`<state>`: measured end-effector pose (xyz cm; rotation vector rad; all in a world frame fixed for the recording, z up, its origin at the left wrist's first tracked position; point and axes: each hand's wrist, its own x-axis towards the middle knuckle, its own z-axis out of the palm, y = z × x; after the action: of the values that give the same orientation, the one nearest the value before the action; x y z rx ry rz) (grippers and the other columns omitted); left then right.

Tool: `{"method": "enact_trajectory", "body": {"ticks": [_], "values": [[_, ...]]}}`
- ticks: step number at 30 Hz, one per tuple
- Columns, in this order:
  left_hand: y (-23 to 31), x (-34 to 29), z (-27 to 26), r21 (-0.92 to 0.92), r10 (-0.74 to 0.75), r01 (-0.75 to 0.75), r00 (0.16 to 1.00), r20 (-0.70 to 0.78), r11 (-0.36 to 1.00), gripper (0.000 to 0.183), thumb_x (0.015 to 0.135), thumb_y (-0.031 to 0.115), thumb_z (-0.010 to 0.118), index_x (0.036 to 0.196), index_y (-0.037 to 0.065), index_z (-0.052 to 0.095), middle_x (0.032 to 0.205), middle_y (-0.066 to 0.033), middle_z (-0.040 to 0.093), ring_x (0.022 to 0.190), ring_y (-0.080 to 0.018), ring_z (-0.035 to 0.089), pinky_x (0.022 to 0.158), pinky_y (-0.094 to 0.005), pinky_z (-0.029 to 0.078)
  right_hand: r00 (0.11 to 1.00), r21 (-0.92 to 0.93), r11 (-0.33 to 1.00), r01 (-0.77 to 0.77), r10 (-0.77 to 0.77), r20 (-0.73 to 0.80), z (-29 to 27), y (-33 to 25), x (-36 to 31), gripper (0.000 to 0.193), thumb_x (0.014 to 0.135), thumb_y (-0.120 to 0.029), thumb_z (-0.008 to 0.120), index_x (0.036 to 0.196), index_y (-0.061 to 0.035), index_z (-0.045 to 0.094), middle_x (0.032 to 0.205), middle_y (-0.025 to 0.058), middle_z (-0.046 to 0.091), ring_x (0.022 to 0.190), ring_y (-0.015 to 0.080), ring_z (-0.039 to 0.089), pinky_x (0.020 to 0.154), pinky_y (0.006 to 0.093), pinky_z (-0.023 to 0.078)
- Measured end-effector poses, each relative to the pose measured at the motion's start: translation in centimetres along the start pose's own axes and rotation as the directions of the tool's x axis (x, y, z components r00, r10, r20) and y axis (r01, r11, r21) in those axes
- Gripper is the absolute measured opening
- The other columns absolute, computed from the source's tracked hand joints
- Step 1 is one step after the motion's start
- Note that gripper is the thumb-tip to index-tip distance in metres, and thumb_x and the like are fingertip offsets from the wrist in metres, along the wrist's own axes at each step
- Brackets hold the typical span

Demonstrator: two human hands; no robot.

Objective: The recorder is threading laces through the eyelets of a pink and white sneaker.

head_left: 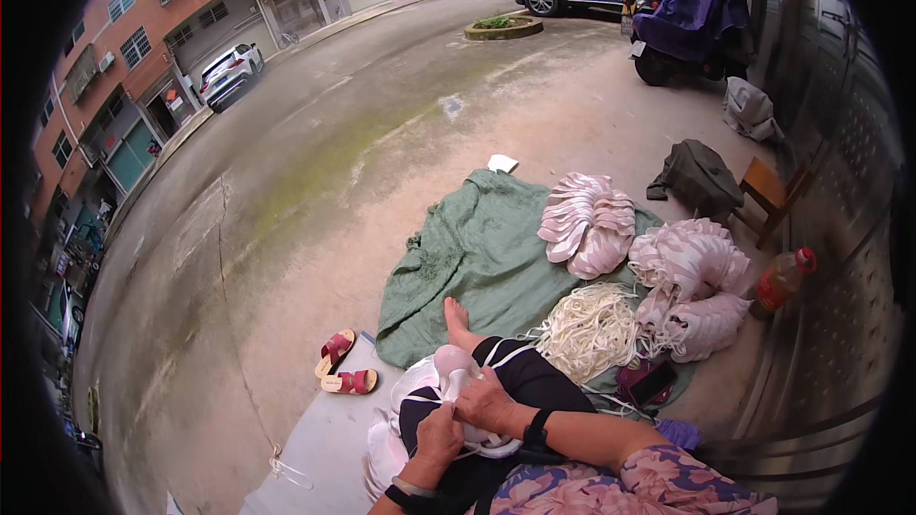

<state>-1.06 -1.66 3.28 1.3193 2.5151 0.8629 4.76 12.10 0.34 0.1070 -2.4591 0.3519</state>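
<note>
A pink-and-white padded piece with rounded cups, which looks like a bra (454, 362), lies over my lap. Close together at its lower edge, both hands work on it. My left hand (439, 437) is closed in a pinch on a thin white strap (425, 399). Right beside it, my right hand (489, 402) has its fingers closed on the edge of the bra, their tips partly hidden. To the right of my knee is a loose heap of white straps (590, 329). More pink-and-white fabric (384, 458) lies under my left forearm.
A green cloth (477, 253) covers the ground ahead. Pink-and-white stacked bundles (588, 224) stand on and beside it. Right are a bottle (784, 281), a phone (653, 385), a dark bag (701, 179) and a wooden chair (771, 193). Red sandals (349, 381) lie left.
</note>
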Motion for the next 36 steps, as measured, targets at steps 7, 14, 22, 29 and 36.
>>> {"method": "enact_trajectory", "body": {"ticks": [7,14,22,29,36], "values": [[-0.1,0.0,-0.3,0.08,0.048,-0.052,0.998,0.048,0.995,0.014,0.073,0.008,0.049,0.083,0.001,0.054,0.071,-0.0199,0.058,0.069,-0.0367,0.058,0.064,-0.0461,0.047,0.998,0.009,1.0,0.011,-0.011,-0.056,-0.5,0.2,0.2,0.019,0.07,-0.033,0.063,0.063,-0.0166,0.055,0.063,-0.001,0.051,0.061,0.0186,0.054,0.058,0.0404,0.034],[0.3,0.1,-0.4,0.06,0.0,-0.004,0.997,0.072,0.998,0.013,0.071,0.008,0.05,0.081,0.001,0.053,0.068,-0.0201,0.058,0.066,-0.0379,0.059,0.062,-0.0468,0.047,0.998,0.038,0.997,-0.061,0.061,0.024,0.0,0.1,-0.3,0.022,0.073,-0.036,0.059,0.065,-0.0155,0.056,0.068,0.0019,0.055,0.063,0.0206,0.056,0.06,0.0421,0.035],[0.7,0.2,-0.9,0.032,-0.083,0.083,0.996,0.008,0.996,0.025,0.072,0.009,0.052,0.095,0.002,0.053,0.071,-0.0235,0.059,0.068,-0.0408,0.059,0.064,-0.0491,0.047,0.995,0.017,0.997,-0.082,0.081,0.062,1.2,0.1,-0.2,0.02,0.074,-0.034,0.058,0.068,-0.0149,0.058,0.067,0.0037,0.056,0.063,0.0224,0.056,0.065,0.0457,0.035],[-0.5,0.0,-0.5,0.052,-0.071,0.07,0.997,0.013,0.996,0.018,0.073,0.009,0.05,0.088,0.002,0.056,0.073,-0.0251,0.058,0.07,-0.0423,0.057,0.065,-0.0486,0.047,0.995,-0.038,0.997,-0.061,0.064,0.081,1.9,0.0,-0.5,0.014,0.072,-0.03,0.061,0.07,-0.0161,0.057,0.067,0.0015,0.054,0.063,0.0203,0.055,0.064,0.043,0.034],[-1.4,-0.3,-0.6,-0.082,0.029,-0.029,1.0,0.0,0.996,0.016,0.072,0.009,0.049,0.084,0.001,0.057,0.069,-0.0217,0.058,0.065,-0.0387,0.059,0.061,-0.0461,0.047,1.0,-0.047,0.999,-0.026,0.027,0.009,0.9,-0.8,-0.7,0.013,0.071,-0.026,0.058,0.064,-0.0148,0.058,0.063,0.0042,0.055,0.061,0.0221,0.056,0.066,0.046,0.036]]}}
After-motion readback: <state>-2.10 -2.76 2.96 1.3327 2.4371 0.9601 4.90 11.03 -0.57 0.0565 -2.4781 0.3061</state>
